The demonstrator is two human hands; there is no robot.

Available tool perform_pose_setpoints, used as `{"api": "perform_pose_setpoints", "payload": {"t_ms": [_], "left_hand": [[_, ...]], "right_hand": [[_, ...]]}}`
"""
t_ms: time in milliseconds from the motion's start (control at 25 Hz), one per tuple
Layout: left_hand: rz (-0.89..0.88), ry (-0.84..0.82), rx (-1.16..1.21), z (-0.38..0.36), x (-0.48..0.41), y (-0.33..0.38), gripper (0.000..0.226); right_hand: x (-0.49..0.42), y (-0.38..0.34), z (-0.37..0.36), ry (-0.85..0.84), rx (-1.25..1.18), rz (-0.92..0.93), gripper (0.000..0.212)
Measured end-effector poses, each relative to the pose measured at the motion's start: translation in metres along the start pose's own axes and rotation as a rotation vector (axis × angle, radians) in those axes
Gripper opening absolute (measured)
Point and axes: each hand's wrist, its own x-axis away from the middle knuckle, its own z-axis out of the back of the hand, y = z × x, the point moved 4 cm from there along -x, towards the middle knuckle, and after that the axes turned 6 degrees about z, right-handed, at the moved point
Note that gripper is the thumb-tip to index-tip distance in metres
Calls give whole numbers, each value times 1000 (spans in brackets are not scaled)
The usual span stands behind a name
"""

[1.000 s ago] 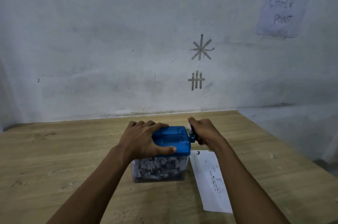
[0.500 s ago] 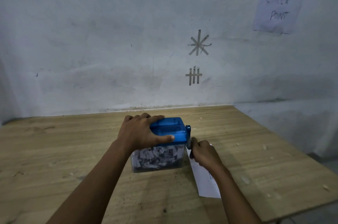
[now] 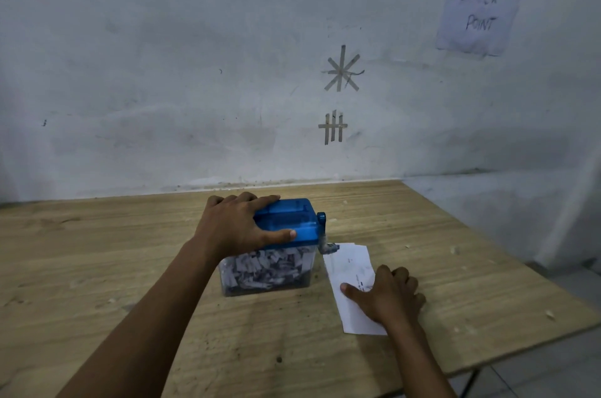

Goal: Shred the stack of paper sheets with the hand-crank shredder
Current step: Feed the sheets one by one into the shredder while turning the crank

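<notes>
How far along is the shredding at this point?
Done: the shredder's clear bin is largely filled with shreds. In hand: left hand holds the blue top; right hand rests on the paper sheets, off the crank. Left: those sheets lie unshredded on the table.

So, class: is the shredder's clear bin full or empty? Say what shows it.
Mostly full: through the clear bin, paper shreds reach almost up to the blue top that the left hand grips.

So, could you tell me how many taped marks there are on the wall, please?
2: a star-shaped mark and, just below it, a tally-like mark, both on the wall above the shredder. None appears hidden.
</notes>
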Motion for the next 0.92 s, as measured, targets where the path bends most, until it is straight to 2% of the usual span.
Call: {"api": "perform_pose_setpoints", "payload": {"t_ms": [160, 320, 360, 600, 720, 920], "left_hand": [[-11, 5, -20, 2, 1, 1, 116], [-34, 12, -40, 3, 2, 4, 113], [-47, 23, -51, 3, 2, 5, 112], [-90, 40, -35, 7, 2, 8, 111], [-109, 5, -37, 9, 3, 11, 113], [-112, -93, 33, 16, -2, 13, 117]], "right_hand": [[-8, 3, 5, 48, -241, 12, 61], [-11, 9, 11, 221, -509, 56, 15], [-11, 12, 13, 237, -538, 70, 12], [-17, 19, 37, 216, -633, 126, 15], [-18, 20, 48, 229, -698, 106, 14], [-14, 8, 71, 299, -860, 186, 27]]}}
